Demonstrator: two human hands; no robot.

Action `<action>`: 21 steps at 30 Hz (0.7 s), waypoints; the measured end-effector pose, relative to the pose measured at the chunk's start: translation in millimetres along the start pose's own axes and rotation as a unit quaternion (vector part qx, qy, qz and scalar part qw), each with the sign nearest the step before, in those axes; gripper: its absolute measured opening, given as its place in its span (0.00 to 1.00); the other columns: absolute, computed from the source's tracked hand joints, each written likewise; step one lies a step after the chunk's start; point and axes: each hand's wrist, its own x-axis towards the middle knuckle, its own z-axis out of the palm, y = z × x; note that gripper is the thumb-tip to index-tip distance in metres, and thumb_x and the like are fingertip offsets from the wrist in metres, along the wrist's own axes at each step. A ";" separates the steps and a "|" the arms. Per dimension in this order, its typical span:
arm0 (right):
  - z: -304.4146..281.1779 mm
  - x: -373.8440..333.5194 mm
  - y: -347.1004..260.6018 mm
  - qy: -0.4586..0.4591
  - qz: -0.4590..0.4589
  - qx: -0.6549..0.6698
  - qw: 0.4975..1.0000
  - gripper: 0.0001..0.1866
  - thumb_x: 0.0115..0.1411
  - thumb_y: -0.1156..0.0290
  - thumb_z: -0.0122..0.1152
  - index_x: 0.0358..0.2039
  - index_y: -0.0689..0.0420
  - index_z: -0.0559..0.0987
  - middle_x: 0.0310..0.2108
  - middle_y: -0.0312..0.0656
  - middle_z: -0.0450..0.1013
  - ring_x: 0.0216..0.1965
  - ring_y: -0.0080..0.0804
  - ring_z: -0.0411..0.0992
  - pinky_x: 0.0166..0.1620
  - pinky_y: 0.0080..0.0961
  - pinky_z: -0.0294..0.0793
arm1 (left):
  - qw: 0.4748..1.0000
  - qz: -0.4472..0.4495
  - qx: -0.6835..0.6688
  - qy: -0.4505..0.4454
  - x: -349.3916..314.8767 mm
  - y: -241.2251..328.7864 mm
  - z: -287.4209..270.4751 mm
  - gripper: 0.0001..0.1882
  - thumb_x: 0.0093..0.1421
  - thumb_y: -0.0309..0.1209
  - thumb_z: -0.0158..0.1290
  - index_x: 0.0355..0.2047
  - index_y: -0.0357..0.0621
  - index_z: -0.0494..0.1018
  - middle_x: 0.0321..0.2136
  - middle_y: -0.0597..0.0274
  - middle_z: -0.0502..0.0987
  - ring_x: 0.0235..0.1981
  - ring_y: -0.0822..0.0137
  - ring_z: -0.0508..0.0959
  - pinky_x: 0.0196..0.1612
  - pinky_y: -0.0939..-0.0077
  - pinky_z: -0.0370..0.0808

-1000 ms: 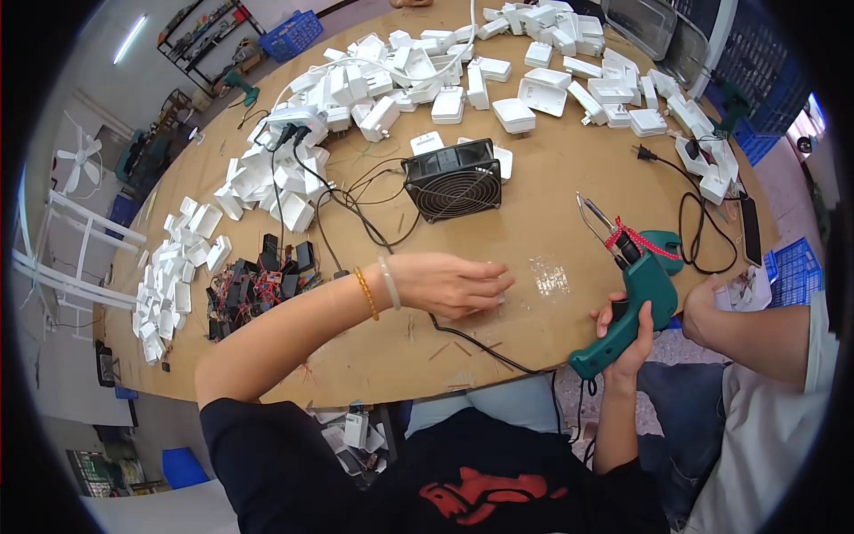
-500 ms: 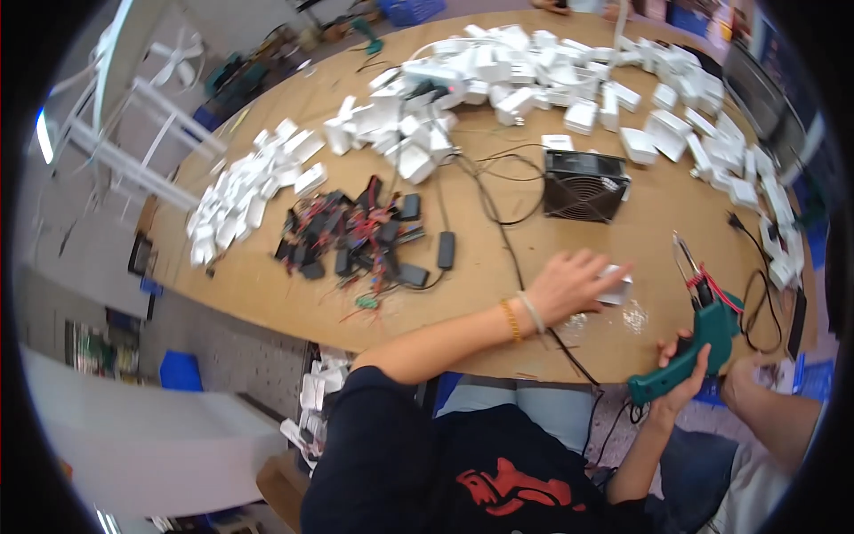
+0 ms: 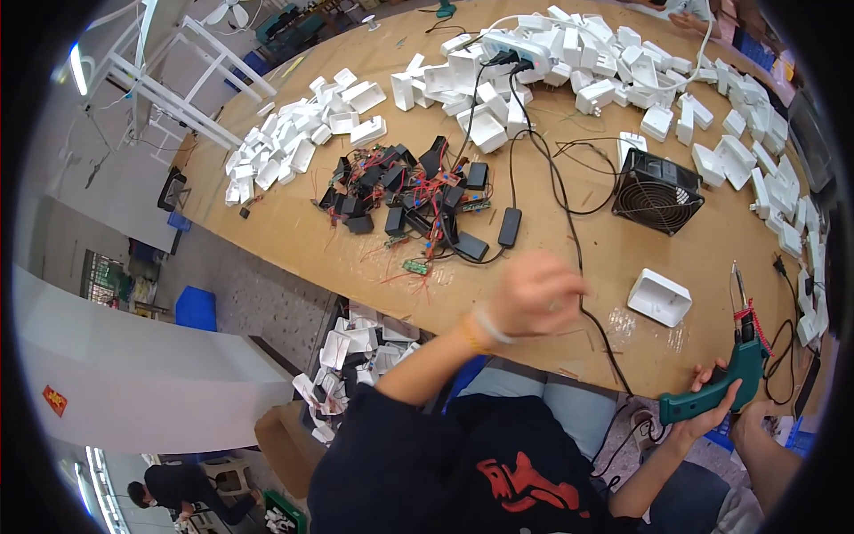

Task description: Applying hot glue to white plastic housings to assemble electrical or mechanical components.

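Observation:
A green soldering gun (image 3: 722,384) is gripped by its handle in my right hand (image 3: 712,411) at the table's near right edge, its thin metal tip pointing away from me. My left hand (image 3: 538,294) is in the air over the near part of the table, smeared by motion, so its fingers do not show clearly. To its right an open white plastic casing (image 3: 659,298) lies hollow side up. Beyond the left hand is a heap of black modules with red wires and small circuit boards (image 3: 400,191).
A black fan (image 3: 658,191) stands behind the casing. Piles of white casings (image 3: 569,53) cover the far side, with more at the left (image 3: 285,133). Black cables run from a white power strip (image 3: 516,52) across the table. Another person's arm (image 3: 767,454) is at the lower right.
My left hand has come off the white casing and moved left, towards the wired modules. The casing now lies uncovered. My right hand still holds the soldering gun. The view has shifted.

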 end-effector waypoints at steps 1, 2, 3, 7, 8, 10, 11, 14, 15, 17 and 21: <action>-2.7 -2.9 -3.8 0.003 -0.006 0.001 1.000 0.26 0.73 0.52 0.38 0.50 0.65 0.71 0.24 0.39 0.67 0.23 0.25 0.65 0.55 0.29 0.68 | 0.999 -0.038 0.022 0.026 -15.9 -11.0 -21.4 0.07 0.46 0.20 0.57 0.28 0.40 0.78 0.25 0.56 0.77 0.26 0.58 0.77 0.30 0.66 0.72; -2.4 -1.5 -3.1 -0.008 -0.008 0.001 1.000 0.26 0.74 0.52 0.38 0.50 0.65 0.70 0.25 0.40 0.67 0.23 0.25 0.65 0.55 0.29 0.68 | 0.988 -0.126 0.074 0.051 -32.5 -17.2 -48.8 0.07 0.48 0.21 0.56 0.29 0.39 0.78 0.24 0.57 0.77 0.26 0.58 0.77 0.31 0.68 0.73; -3.6 -0.1 -2.8 -0.009 -0.004 0.004 1.000 0.26 0.74 0.52 0.38 0.50 0.65 0.70 0.25 0.40 0.67 0.23 0.25 0.65 0.55 0.29 0.68 | 0.978 -0.163 0.111 0.067 -50.4 -36.2 -74.5 0.06 0.53 0.22 0.55 0.31 0.38 0.78 0.24 0.56 0.77 0.26 0.60 0.79 0.31 0.68 0.74; -3.3 1.0 1.5 -0.012 -0.008 -0.001 1.000 0.27 0.73 0.51 0.38 0.49 0.65 0.71 0.25 0.40 0.68 0.24 0.25 0.66 0.54 0.31 0.68 | 0.872 -0.326 0.338 0.135 -122.7 -99.1 -165.5 0.08 0.58 0.26 0.57 0.38 0.41 0.79 0.36 0.60 0.80 0.37 0.61 0.80 0.40 0.69 0.76; -1.6 2.4 1.4 -0.017 -0.004 0.002 1.000 0.27 0.73 0.51 0.39 0.49 0.65 0.71 0.25 0.40 0.68 0.24 0.25 0.65 0.53 0.31 0.68 | 0.870 -0.325 0.343 0.138 -140.9 -104.9 -190.5 0.08 0.58 0.26 0.57 0.38 0.41 0.79 0.36 0.60 0.80 0.37 0.61 0.80 0.40 0.69 0.76; 0.0 2.4 2.1 -0.022 -0.002 0.003 1.000 0.27 0.73 0.51 0.39 0.49 0.65 0.71 0.24 0.40 0.67 0.24 0.25 0.65 0.53 0.30 0.68 | 0.863 -0.073 0.495 -0.077 -171.7 -114.5 -218.2 0.13 0.57 0.29 0.56 0.44 0.46 0.77 0.44 0.59 0.80 0.45 0.61 0.79 0.46 0.67 0.76; -0.1 0.2 1.9 -0.019 -0.003 0.003 1.000 0.26 0.73 0.52 0.38 0.49 0.66 0.71 0.24 0.40 0.67 0.23 0.25 0.64 0.53 0.29 0.68 | 0.865 -0.072 0.490 -0.078 -163.6 -109.9 -216.1 0.13 0.57 0.29 0.56 0.44 0.46 0.77 0.44 0.59 0.80 0.45 0.61 0.79 0.46 0.67 0.76; 1.2 -1.7 2.0 -0.020 -0.010 0.006 1.000 0.26 0.74 0.53 0.38 0.50 0.66 0.71 0.24 0.40 0.67 0.23 0.25 0.64 0.52 0.27 0.68 | 0.843 0.163 0.418 -0.296 -135.3 -97.5 -213.9 0.15 0.55 0.30 0.54 0.45 0.49 0.78 0.49 0.61 0.78 0.52 0.63 0.77 0.54 0.67 0.76; 1.7 -1.6 2.1 -0.027 -0.013 0.009 1.000 0.26 0.74 0.53 0.38 0.50 0.66 0.71 0.24 0.40 0.67 0.23 0.25 0.64 0.52 0.27 0.68 | 0.843 0.163 0.418 -0.296 -132.3 -100.2 -215.6 0.15 0.55 0.30 0.54 0.45 0.49 0.78 0.49 0.61 0.78 0.52 0.63 0.77 0.54 0.67 0.76; 2.4 -0.8 2.0 -0.020 -0.017 0.005 1.000 0.26 0.74 0.53 0.38 0.50 0.66 0.71 0.24 0.40 0.67 0.23 0.25 0.64 0.51 0.27 0.68 | 0.851 0.174 0.368 -0.331 -124.6 -106.4 -217.4 0.15 0.57 0.28 0.57 0.46 0.46 0.78 0.44 0.62 0.81 0.47 0.62 0.80 0.53 0.65 0.77; 9.8 -0.9 1.9 -0.001 -0.011 -0.007 1.000 0.26 0.73 0.51 0.39 0.48 0.64 0.72 0.23 0.39 0.67 0.22 0.24 0.63 0.49 0.27 0.68 | 0.946 0.024 0.295 -0.134 -108.7 -112.1 -204.8 0.13 0.61 0.26 0.56 0.47 0.42 0.78 0.38 0.62 0.83 0.41 0.64 0.83 0.50 0.69 0.78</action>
